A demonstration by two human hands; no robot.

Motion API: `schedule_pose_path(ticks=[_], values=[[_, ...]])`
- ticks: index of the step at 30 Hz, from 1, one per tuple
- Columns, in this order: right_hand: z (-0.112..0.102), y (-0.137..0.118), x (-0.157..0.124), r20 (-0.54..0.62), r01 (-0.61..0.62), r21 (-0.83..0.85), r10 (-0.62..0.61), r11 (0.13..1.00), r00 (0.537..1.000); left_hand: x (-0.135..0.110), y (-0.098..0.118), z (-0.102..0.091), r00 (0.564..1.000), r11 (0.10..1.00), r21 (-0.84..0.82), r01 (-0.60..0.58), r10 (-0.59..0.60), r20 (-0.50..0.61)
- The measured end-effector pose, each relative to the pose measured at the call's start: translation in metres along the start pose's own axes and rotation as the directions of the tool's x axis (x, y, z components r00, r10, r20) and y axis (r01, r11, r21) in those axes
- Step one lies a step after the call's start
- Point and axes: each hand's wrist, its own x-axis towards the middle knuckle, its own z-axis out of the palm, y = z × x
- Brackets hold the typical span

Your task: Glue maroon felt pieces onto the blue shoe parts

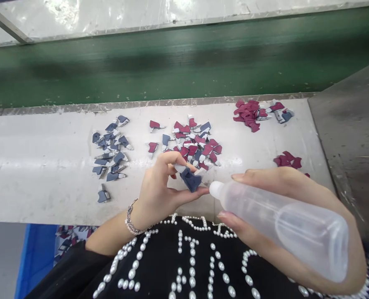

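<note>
Left fingertips (pixel 177 158) were closed in a pinch on a navy fabric cutout (pixel 190 180). Right fingers (pixel 242 176) were wrapped around a translucent plastic squeeze bottle (pixel 280 228), its nozzle (pixel 216 189) tilted toward the cutout and just beside it; contact could not be determined. Left hand (pixel 159 187) wore a beaded bracelet (pixel 131 218); right hand (pixel 284 180) gripped from above. Beyond the hands, a mixed pile of red and navy cutouts (pixel 192 143) lay on a white work surface (pixel 47 182), with a navy pile (pixel 109 149) left and a red pile (pixel 249 114) right. A green conveyor belt (pixel 172 62) lay behind.
</note>
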Motion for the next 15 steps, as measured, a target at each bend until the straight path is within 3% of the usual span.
schedule_pose_path(ticks=[15], values=[[-0.0033,0.001,-0.002,0.069,0.025,-0.018,-0.023,1.0,0.997,-0.0019,-0.0035,0.0004,0.999,0.999,-0.046,0.024,-0.023,0.025]])
